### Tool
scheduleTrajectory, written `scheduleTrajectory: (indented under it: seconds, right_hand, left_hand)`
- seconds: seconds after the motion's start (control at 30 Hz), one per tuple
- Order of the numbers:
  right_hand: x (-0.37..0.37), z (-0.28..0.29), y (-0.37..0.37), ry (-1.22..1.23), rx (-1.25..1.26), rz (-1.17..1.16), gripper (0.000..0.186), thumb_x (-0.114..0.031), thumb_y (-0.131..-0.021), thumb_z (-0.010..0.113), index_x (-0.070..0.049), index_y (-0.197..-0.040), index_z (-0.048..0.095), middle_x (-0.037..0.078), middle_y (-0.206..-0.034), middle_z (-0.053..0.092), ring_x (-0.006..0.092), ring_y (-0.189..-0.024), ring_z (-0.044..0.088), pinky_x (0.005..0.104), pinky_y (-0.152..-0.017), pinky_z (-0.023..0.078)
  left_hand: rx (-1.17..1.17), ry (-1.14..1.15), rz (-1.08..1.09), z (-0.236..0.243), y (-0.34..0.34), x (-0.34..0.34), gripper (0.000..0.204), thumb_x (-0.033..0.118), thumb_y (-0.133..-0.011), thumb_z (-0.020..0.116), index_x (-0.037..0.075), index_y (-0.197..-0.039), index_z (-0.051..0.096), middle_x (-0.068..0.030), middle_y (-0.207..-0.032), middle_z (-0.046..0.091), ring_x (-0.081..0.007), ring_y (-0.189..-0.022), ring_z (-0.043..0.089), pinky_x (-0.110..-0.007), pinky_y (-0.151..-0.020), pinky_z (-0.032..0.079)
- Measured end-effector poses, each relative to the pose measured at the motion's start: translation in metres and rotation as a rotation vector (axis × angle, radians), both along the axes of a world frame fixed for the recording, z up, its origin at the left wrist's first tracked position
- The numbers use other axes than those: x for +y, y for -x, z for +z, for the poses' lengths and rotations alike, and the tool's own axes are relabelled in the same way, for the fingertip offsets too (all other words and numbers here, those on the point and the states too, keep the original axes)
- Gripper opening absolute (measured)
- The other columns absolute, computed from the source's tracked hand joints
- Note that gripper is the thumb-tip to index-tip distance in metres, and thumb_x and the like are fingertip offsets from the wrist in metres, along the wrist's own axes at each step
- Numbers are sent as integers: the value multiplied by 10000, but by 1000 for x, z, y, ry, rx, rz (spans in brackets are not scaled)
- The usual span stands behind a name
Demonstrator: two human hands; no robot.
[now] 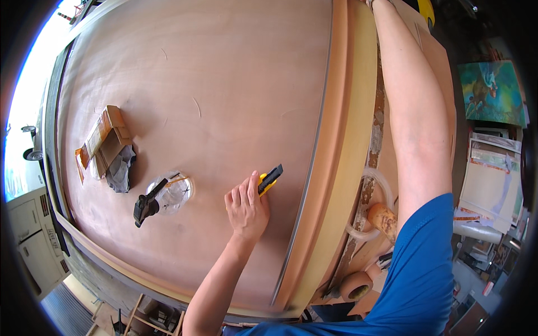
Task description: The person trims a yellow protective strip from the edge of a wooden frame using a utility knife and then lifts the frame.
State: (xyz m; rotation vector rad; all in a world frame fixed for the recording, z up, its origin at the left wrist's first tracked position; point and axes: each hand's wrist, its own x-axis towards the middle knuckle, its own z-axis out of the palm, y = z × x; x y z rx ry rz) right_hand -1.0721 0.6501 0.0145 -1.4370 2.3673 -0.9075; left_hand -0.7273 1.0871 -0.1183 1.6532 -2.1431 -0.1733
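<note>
My left hand [247,208] is closed around a yellow-and-black utility knife [270,179] above a large brown sheet [235,101]. The knife's black end points up and to the right, and I cannot make out a blade. My right arm [414,101] stretches to the far edge of the picture along the right side of the sheet. Only its wrist shows there; the hand itself is cut off. A long pale wooden strip [358,89] and a brown strip beside it run along the sheet's right side, between the two arms.
Left on the sheet lie a torn cardboard box [116,119], grey crumpled material [121,171], a clear round container [178,197] and a black clamp-like tool [147,208]. Beneath my right arm are a translucent ring [354,231], a brown roll [382,217] and a hollow roll [356,287]. A painting [493,92] stands right.
</note>
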Motion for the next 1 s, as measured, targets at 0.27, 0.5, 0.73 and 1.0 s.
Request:
scheduleTrajectory:
  seconds: [0.27, 0.5, 0.73, 1.0]
  right_hand:
    - [66, -4, -5, -151, -14, 76, 187, -73, -718, 825, 29, -644, 687, 131, -611, 680, 194, -511, 653, 328, -461, 500]
    - [181, -4, -51, -240, -89, -19, 166, -87, -727, 817, 25, -677, 705, 135, -644, 700, 198, -568, 686, 339, -522, 536]
    - [302, -35, -82, -211, -194, 77, 150, -93, -721, 796, -11, -644, 698, 123, -613, 688, 190, -526, 657, 334, -541, 529]
    - [480, -39, -152, -83, -116, 112, 161, -104, -762, 774, 1, -709, 664, 137, -614, 666, 235, -566, 646, 332, -601, 530]
  left_hand:
    - [-13, 47, 12, -2, 4, 1, 561, 93, -871, 671, 34, -1388, 460, -83, -1142, 616, -262, -949, 585, -398, -801, 425]
    - [-33, 62, 20, -2, 5, 1, 520, 130, -892, 649, 51, -1373, 470, -90, -1132, 613, -274, -984, 578, -408, -814, 429]
    - [-14, 57, 27, 1, 6, 5, 428, 162, -935, 601, 68, -1339, 498, -113, -1140, 616, -295, -1036, 574, -421, -859, 436]
    - [-69, 144, 18, -3, 4, 8, 429, 195, -939, 597, 74, -1337, 489, -96, -1171, 614, -278, -1085, 566, -413, -869, 437]
